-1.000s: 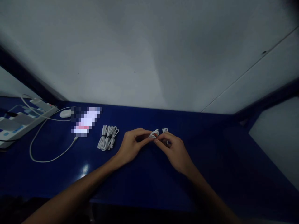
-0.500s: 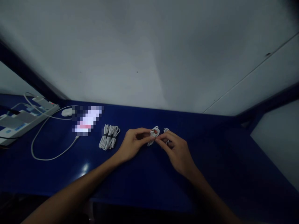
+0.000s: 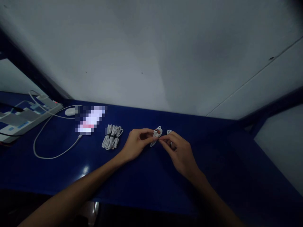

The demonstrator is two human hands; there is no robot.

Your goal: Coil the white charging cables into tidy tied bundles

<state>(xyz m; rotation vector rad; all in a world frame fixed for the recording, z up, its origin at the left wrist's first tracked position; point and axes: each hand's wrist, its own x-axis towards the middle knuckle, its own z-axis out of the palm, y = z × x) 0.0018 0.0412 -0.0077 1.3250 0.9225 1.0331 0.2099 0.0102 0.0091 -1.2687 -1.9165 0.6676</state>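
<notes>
A small coil of white cable [image 3: 157, 132], with a reddish-orange patch on it, is held over the blue table by my left hand [image 3: 137, 144]. Thumb and fingers of that hand pinch the coil from its left side. My right hand [image 3: 179, 150] is closed in a pinch at the coil's right edge; whatever lies between those fingertips is too small to make out. Just behind the right hand, another white cable coil [image 3: 169, 131] shows only in part. Left of my left hand lies a bundle of coiled white cables [image 3: 112, 137] with black ties around them.
On the blue table [image 3: 139, 183], a phone with a blurred screen [image 3: 92, 119] is joined to a white charging cable [image 3: 55, 157]. A white mouse-like object [image 3: 70, 111] lies beyond it. A power strip [image 3: 26, 121] with several plugs is at far left. A pale wall [image 3: 151, 56] rises behind.
The view has shifted slightly, so the items at left appear a little higher and further right. The coil has turned a little between my hands; both hands keep their pinch.
</notes>
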